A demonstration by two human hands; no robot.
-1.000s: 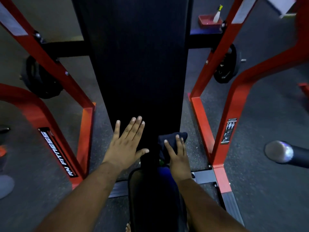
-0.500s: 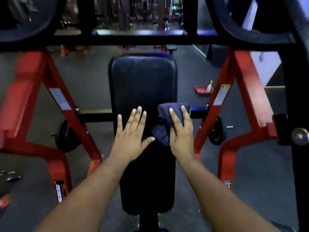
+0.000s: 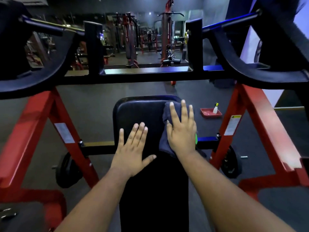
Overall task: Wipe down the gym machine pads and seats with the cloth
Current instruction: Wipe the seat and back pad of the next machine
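Two hands lie flat on the black pad (image 3: 145,113) of a red-framed machine (image 3: 33,124). The right hand (image 3: 181,133) presses a dark cloth (image 3: 164,141) against the pad's upper right corner; its fingers are straight and spread, so the grip is wide and merely pins the cloth, with no curl round it. The cloth is bunched under the palm and overhangs the pad's right edge. The left hand (image 3: 132,151) rests bare on the pad just beside the cloth, fingers straight, thumb out, holding nothing; it appears to act as a brace.

Progress, judged: the wipe is at the top of this pad, on its right side. No wet streak or change of sheen shows in the dim light, so how much of the surface is already cleaned cannot be told. The upper left strip of the pad, and any seat below the view, likely remain, as do the pads of other machines in the hall.

A spray bottle (image 3: 215,108) stands in a red tray (image 3: 209,113) on the floor (image 3: 93,104) to the right, well apart from the hands.
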